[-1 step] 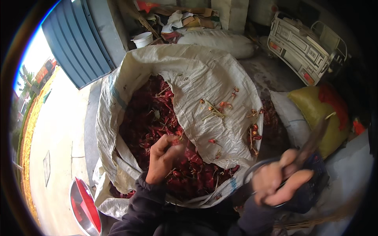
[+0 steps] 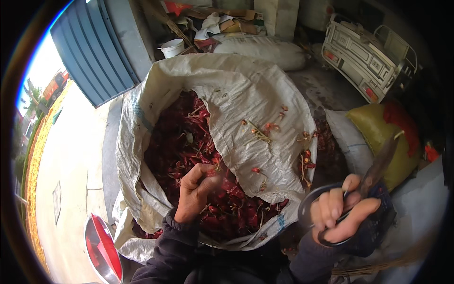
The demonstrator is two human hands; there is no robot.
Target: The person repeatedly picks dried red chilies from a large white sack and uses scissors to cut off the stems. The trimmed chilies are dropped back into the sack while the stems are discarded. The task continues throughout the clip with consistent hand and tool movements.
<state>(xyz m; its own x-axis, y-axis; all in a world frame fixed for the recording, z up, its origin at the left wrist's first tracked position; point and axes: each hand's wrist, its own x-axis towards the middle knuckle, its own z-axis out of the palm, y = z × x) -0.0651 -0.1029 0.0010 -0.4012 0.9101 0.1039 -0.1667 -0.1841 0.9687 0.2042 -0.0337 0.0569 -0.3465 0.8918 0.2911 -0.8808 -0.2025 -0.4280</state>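
Note:
In front of me stands a big white woven sack, its mouth rolled open on a mass of dried red chilies. Low over the heap, my left hand is closed in a pinch on a red chili, partly hidden by the fingers. At the right, my right hand grips scissors with wide loop handles. Their dark blades point up and away, and a pale bit of stem shows at the tip. Cut stem ends lie scattered on the sack's folded flap.
A metal basin with something red inside stands at lower left. Beyond the sack are a white bucket and a full white sack. A yellow sack lies at right, below a cargo tricycle. A blue metal door stands at left.
My right hand and the scissors have moved slightly to the right and up, and look less blurred. My left hand stays in nearly the same place.

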